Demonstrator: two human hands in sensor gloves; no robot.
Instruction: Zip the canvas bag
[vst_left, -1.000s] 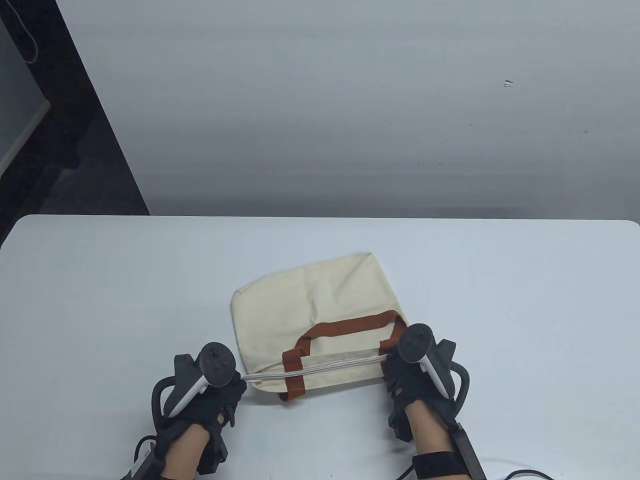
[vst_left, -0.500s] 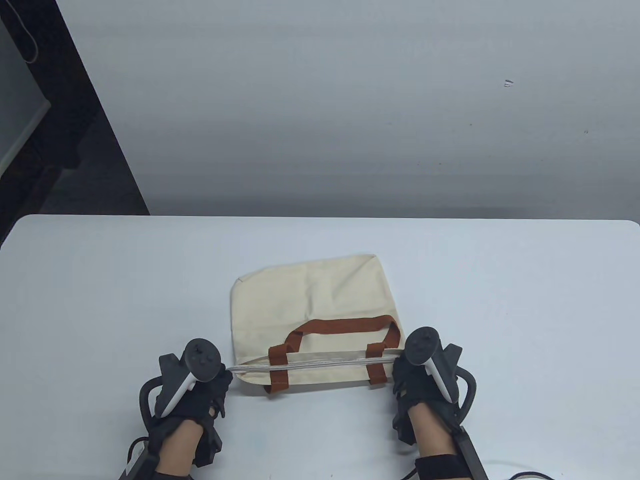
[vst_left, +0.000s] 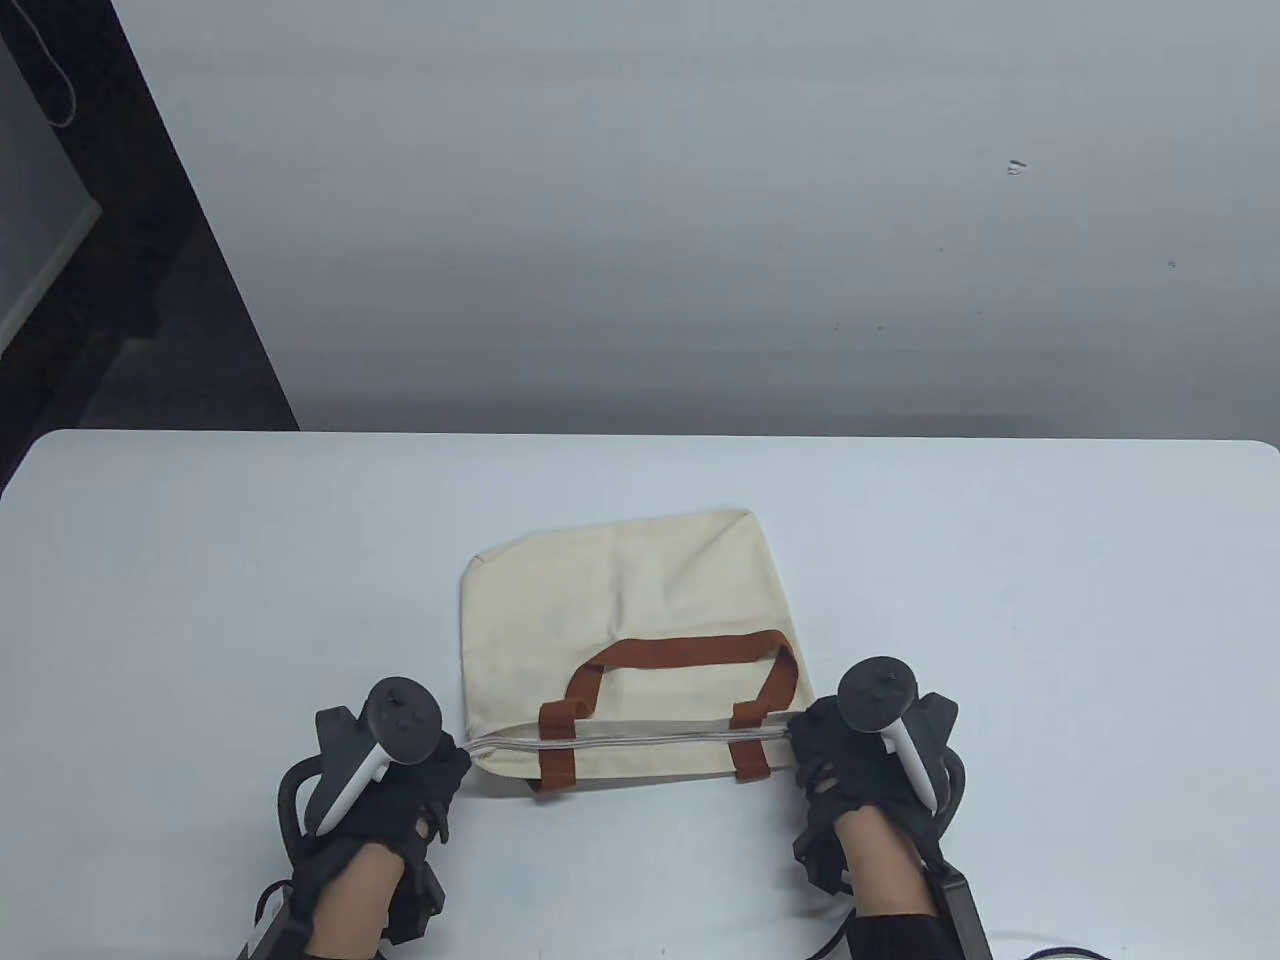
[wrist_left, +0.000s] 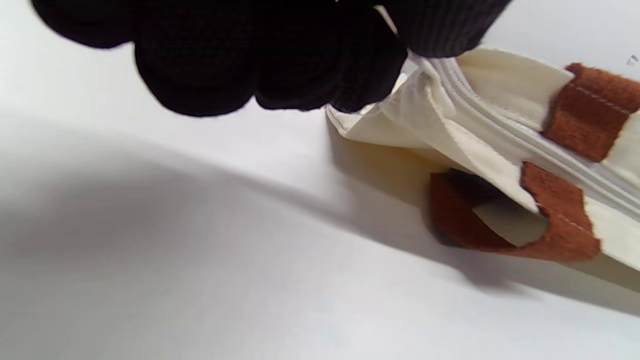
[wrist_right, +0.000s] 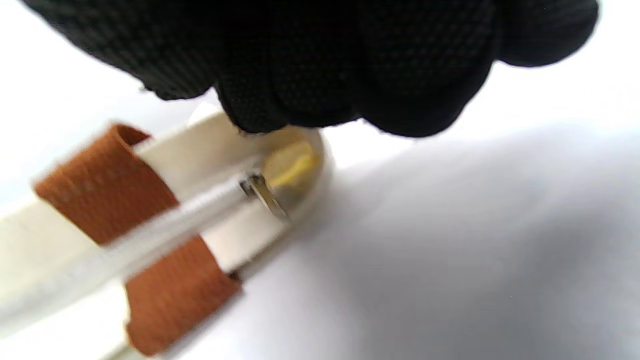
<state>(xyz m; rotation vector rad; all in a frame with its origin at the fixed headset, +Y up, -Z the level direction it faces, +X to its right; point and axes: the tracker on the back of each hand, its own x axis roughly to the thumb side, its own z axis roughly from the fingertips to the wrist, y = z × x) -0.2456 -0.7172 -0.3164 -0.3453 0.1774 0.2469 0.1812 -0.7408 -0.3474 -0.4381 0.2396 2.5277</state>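
Canvas bag (vst_left: 620, 620): cream cloth, lying flat on the white table (vst_left: 1050, 620), its mouth edge stretched between the two hands and its body reaching away from the fingers toward the far side of the table.

Zipper (vst_left: 640, 739): white, running along the mouth edge from the left fingers to the right fingers; the teeth look joined along the visible run. A metal slider (wrist_right: 260, 192) sits at the right-hand end, directly below the right fingers; a small opening with a yellowish interior shows just past it.

Handles (vst_left: 690, 655): brown webbing, one looped over the upper face of the bag, the other (wrist_left: 505, 220) tucked under the near edge, both set between the two hands.

Left hand (vst_left: 385, 775): black glove, fingers (wrist_left: 360, 65) closed and pinching the left end of the zipper tape, where the cloth bunches against them.

Right hand (vst_left: 865, 760): black glove, fingers (wrist_right: 320, 75) curled closed at the right corner of the bag, touching the cloth just above the slider; whether they hold the pull tab cannot be told.
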